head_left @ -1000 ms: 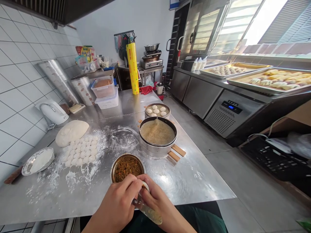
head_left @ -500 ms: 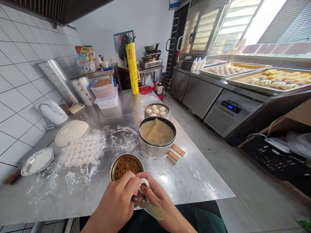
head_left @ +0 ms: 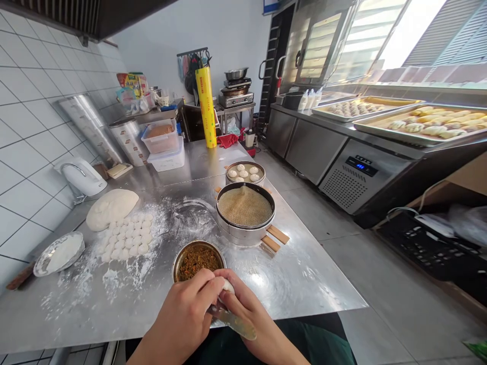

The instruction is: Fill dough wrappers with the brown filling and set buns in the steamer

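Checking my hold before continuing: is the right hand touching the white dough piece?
Touching. The head view shows the white dough piece directly against the right hand, between its thumb and fingers.

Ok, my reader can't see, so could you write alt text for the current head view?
Left hand and right hand pinch white dough near a metal bowl of brown mixture on a steel table, a flat blade jutting below them. To the left lie small dough pieces and a dough lump; farther back stands a mesh-lined pan.

Kettle point(head_left: 87, 176) beside tiled wall point(head_left: 28, 147); yellow roll point(head_left: 206, 109) standing.
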Tool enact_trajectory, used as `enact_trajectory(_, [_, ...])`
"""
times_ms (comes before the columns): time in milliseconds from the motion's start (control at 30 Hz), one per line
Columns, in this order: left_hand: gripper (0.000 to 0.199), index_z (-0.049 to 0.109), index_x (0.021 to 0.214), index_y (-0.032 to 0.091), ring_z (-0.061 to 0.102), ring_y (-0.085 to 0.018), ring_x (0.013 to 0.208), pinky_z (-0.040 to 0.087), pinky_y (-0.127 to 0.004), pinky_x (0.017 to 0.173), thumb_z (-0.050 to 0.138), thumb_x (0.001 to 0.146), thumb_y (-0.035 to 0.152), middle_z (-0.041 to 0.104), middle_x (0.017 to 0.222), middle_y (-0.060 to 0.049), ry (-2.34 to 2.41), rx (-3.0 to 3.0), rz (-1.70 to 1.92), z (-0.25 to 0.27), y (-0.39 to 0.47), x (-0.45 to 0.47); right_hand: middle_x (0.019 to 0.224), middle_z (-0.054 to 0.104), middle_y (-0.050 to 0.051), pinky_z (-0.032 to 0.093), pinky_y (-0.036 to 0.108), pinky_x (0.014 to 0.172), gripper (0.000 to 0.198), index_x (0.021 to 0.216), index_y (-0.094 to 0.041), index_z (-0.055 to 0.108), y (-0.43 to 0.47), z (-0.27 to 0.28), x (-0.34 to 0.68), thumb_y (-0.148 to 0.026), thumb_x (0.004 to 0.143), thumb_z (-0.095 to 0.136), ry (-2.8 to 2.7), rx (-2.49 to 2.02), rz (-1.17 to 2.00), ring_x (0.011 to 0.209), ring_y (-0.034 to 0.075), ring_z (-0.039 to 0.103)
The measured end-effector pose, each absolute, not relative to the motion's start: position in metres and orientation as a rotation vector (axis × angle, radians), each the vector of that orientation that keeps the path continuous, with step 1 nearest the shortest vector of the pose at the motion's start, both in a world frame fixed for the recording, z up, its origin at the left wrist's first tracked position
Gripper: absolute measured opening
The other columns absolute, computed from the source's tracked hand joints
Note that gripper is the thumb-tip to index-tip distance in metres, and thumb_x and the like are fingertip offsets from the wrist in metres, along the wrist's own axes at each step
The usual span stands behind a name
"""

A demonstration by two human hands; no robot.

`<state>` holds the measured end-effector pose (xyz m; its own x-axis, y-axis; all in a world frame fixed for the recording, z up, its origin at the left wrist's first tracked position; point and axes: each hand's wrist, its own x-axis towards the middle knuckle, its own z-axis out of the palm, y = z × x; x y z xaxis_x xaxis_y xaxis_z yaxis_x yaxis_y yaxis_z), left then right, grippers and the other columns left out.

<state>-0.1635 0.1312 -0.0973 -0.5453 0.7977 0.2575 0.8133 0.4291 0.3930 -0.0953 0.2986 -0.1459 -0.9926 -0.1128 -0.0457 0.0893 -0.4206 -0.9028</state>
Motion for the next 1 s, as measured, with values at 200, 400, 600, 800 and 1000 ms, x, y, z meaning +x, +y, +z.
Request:
enact_trajectory(200, [0.055, 0.062, 0.125, 0.023, 0.073, -0.020, 0.096, 0.061, -0.028, 0.079, 0.044, 0.080, -0.004, 0.071, 0.112, -0.007, -2.647, -1.503, -0.760, -0.100, 0.132, -0.164, 0.108, 0.065, 0.003, 0.049, 0.035, 0.088, 0.025, 0.120, -0.025, 0.064, 0.303, -0.146, -0.095, -0.045, 0.107, 0.056, 1.555, -0.001, -2.540, 0.100, 0.020, 0.059])
enact_trajectory(400, [0.042, 0.065, 0.114, 0.023, 0.070, -0.018, 0.083, 0.059, -0.028, 0.070, 0.045, 0.085, 0.000, 0.069, 0.100, -0.004, -2.691, -1.452, -0.757, -0.096, 0.131, -0.163, 0.098, 0.067, 0.002, 0.049, 0.037, 0.084, 0.030, 0.124, -0.024, 0.064, 0.306, -0.143, -0.094, -0.045, 0.102, 0.063, 1.609, 0.149, -2.515, 0.089, 0.021, 0.061])
enact_trajectory(600, [0.045, 0.064, 0.113, 0.023, 0.071, -0.018, 0.082, 0.059, -0.027, 0.068, 0.046, 0.080, -0.002, 0.070, 0.101, -0.004, -2.656, -1.469, -0.672, -0.096, 0.135, -0.161, 0.104, 0.065, 0.002, 0.047, 0.032, 0.081, 0.025, 0.119, -0.025, 0.063, 0.298, -0.153, -0.094, -0.045, 0.109, 0.052, 1.612, 0.009, -2.594, 0.090, 0.017, 0.058])
enact_trajectory(800, [0.054, 0.060, 0.129, 0.023, 0.073, -0.020, 0.092, 0.060, -0.028, 0.076, 0.049, 0.082, -0.002, 0.070, 0.111, -0.006, -2.588, -1.524, -0.736, -0.101, 0.134, -0.163, 0.105, 0.068, 0.004, 0.050, 0.035, 0.083, 0.027, 0.120, -0.025, 0.066, 0.306, -0.142, -0.096, -0.046, 0.105, 0.058, 1.568, 0.090, -2.545, 0.095, 0.021, 0.062])
enact_trajectory(1000, [0.028, 0.059, 0.095, 0.021, 0.065, -0.017, 0.075, 0.056, -0.028, 0.068, 0.045, 0.081, 0.001, 0.062, 0.088, -0.003, -2.624, -1.494, -0.802, -0.100, 0.135, -0.161, 0.074, 0.064, 0.003, 0.046, 0.033, 0.060, 0.059, 0.094, -0.022, 0.073, 0.297, -0.137, -0.101, -0.076, 0.098, 0.048, 1.601, 0.447, -2.531, 0.063, 0.019, 0.055])
